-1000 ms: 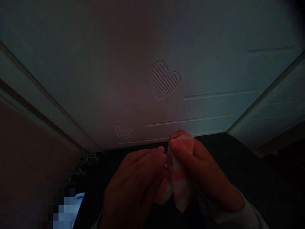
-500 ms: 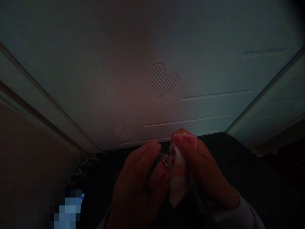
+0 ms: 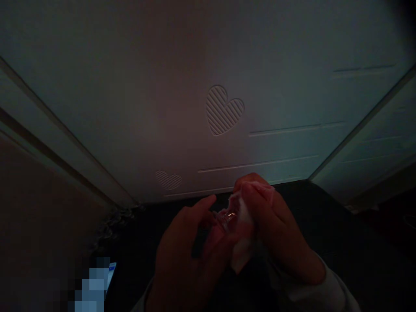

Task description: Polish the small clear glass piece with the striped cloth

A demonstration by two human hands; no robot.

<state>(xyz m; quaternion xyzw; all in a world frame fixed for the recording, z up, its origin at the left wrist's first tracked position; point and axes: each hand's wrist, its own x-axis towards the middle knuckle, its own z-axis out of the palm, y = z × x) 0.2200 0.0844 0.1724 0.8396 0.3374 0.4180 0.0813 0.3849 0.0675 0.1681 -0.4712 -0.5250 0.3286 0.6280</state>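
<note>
In dim reddish light, my right hand [image 3: 282, 234] is closed on a crumpled pink-and-white cloth [image 3: 242, 253], its folds bunched under the thumb and a pale corner hanging below. A small clear, shiny object [image 3: 230, 215] sits against the cloth between my two hands; its exact kind is too dark to tell. My left hand [image 3: 178, 251] curls around the object's left side, with the thumb beneath and one fingertip raised off it. The lower fingers are partly hidden in shadow.
A pale panel [image 3: 130, 108] with a grooved heart [image 3: 224, 112] and engraved lines rises in front. Below it lies a dark surface [image 3: 325, 242]. A lit screen [image 3: 111, 273], partly pixelated, is at lower left, near ruffled dark trim [image 3: 112, 221].
The raised left finger has lifted away from the clear object, opening a gap. The cloth and right hand have shifted slightly, and more of the shiny surface shows.
</note>
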